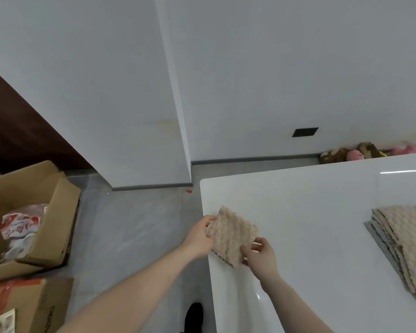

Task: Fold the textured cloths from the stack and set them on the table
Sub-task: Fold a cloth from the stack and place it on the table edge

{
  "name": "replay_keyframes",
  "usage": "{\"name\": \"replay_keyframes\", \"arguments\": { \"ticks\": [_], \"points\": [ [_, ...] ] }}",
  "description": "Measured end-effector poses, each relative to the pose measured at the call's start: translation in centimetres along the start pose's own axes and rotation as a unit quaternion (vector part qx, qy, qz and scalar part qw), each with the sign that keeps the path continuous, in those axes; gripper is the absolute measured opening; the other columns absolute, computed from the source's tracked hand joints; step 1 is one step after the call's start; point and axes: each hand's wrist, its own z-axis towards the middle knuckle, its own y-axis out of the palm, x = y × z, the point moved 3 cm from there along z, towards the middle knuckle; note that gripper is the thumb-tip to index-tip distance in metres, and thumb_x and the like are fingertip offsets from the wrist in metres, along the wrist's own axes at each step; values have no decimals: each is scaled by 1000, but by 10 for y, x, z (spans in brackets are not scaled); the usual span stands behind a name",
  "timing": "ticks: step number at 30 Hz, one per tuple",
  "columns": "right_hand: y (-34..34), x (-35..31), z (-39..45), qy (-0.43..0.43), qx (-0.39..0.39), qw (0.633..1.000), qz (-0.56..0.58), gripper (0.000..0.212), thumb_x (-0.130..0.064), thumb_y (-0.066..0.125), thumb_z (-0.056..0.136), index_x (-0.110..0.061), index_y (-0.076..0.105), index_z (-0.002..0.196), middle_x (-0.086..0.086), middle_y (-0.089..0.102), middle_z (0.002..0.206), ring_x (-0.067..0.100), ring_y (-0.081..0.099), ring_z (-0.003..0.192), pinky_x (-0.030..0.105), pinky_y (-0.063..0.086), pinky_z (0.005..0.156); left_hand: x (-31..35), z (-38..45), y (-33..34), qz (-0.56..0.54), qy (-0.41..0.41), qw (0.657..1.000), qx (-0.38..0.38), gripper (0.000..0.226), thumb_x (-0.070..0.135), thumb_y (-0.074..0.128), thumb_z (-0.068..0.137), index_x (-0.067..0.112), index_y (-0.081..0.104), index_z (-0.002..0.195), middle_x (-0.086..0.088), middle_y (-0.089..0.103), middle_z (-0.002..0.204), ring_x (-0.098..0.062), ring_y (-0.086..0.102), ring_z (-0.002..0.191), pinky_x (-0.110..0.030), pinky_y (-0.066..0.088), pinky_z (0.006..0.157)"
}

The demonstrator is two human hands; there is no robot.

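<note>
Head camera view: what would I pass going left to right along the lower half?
Open cardboard box → left hand → folded textured cloth → right hand → bare white table → stack of textured cloths.

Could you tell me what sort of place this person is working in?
Probably a room in a home, used for sorting or storage: a glossy white table against plain walls, open cardboard boxes on the tiled floor, and soft toys piled by the skirting board.
</note>
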Motion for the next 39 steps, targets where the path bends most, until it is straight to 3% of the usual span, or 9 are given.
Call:
{"name": "replay_keyframes", "arguments": {
  "ticks": [5,9,15,20,25,27,32,34,39],
  "points": [
    [19,-11,36,3,39,999,-28,36,-15,71,86,-16,55,119,4,68,107,23,72,89,48,63,83,3,46,-13,27,28,999,-5,69,-3,46,80,35,52,138,6,63,127,-17,64,105,-31,58,80],
    [23,-23,66,1,53,997,-55,38,-17,70,86,-20,53,119,-1,67,109,21,71,91,50,62,87,6,79,-14,50,53,997,-9,69,-3,46,84,38,47,140,8,58,132,-20,64,97,-30,54,68],
    [34,-36,91,29,24,997,-70,61,-15,68,83,-22,47,140,-9,64,114,21,68,103,47,59,94,9,114,-13,122,90,988,9,75,-4,45,87,31,36,153,1,45,154,-23,47,137,-40,44,112],
    [40,-37,89,40,-4,994,-103,65,-27,64,85,-23,45,147,-17,60,110,20,67,107,46,57,98,9,114,-15,168,93,981,-2,84,-5,53,87,26,26,160,0,21,168,-23,27,153,-35,29,122],
    [25,-39,64,13,-10,980,-198,76,-23,66,92,-19,30,158,1,48,152,25,55,132,40,50,106,12,83,-21,131,82,988,15,79,-3,48,90,28,27,160,8,1,171,-22,17,155,-35,29,122],
    [15,-36,46,-8,-15,979,-205,75,-21,66,92,-22,32,158,0,46,154,23,56,131,37,51,104,10,59,-24,111,82,990,24,74,0,48,90,26,33,157,10,3,170,-18,15,156,-30,24,123],
    [-16,-33,-18,-49,-51,989,-131,44,-20,64,91,-36,59,132,-18,65,127,13,73,90,29,62,83,-9,-24,-19,99,56,993,-1,68,0,50,89,34,46,147,16,14,166,-9,18,154,-25,24,122],
    [-34,-35,-47,-64,-52,991,-108,39,-18,63,91,-36,64,126,-16,73,110,16,73,91,23,60,71,-14,-53,-11,96,42,995,-3,67,-1,50,88,39,48,141,14,15,166,-9,19,153,-23,21,121],
    [-84,-24,-96,-126,-83,982,-116,35,-19,64,93,-43,67,118,-26,64,122,-16,61,101,10,52,66,3,-111,24,92,50,994,14,64,0,53,87,38,49,139,14,20,163,-9,24,151,-22,21,120]
  ]
}}
